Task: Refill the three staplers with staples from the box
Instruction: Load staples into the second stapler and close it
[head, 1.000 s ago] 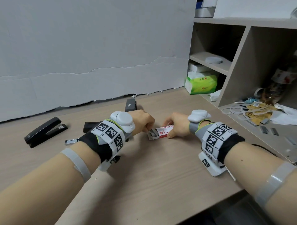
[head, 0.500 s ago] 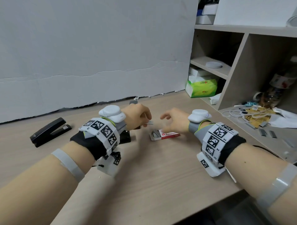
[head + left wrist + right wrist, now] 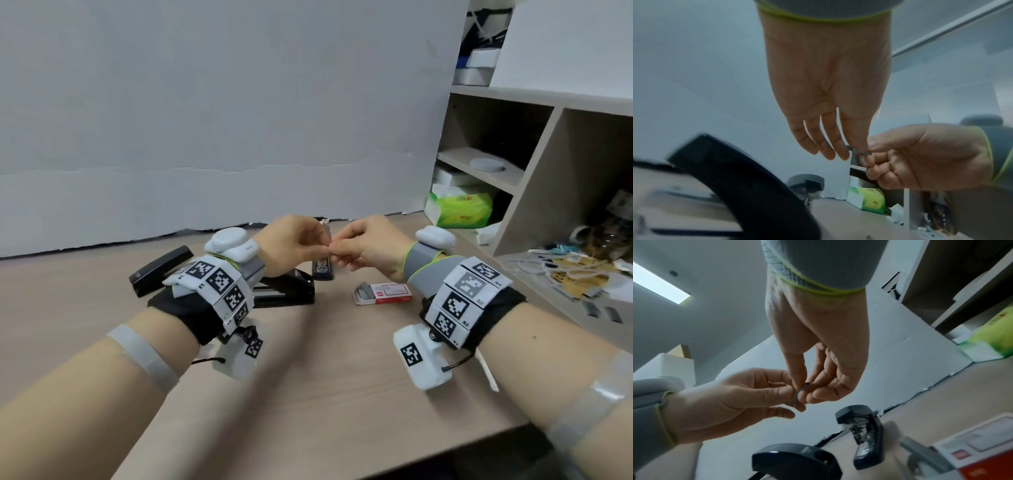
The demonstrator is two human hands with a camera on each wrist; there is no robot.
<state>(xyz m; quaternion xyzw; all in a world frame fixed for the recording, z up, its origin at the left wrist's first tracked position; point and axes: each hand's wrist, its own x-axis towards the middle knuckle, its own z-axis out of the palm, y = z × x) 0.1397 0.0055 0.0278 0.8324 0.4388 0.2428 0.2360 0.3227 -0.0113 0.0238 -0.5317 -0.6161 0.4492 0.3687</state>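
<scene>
Staplers lie at the left: one black stapler (image 3: 161, 274) opened at 9 o'clock of the hands, a second (image 3: 284, 291) just below the left wrist, a third (image 3: 322, 270) under the fingertips at 6 o'clock. Left hand (image 3: 291, 246) and right hand (image 3: 370, 250) meet above the counter (image 3: 325, 377), both pinching one short staple strip (image 3: 857, 150), its long axis running hand to hand. Staple box (image 3: 383, 294) rests open at 5 o'clock. Left hand appears nearer the opened staplers, so loading likely falls to it.

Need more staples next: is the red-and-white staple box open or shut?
Open: the red-and-white staple box has its grey tray slid out at its left end.
</scene>
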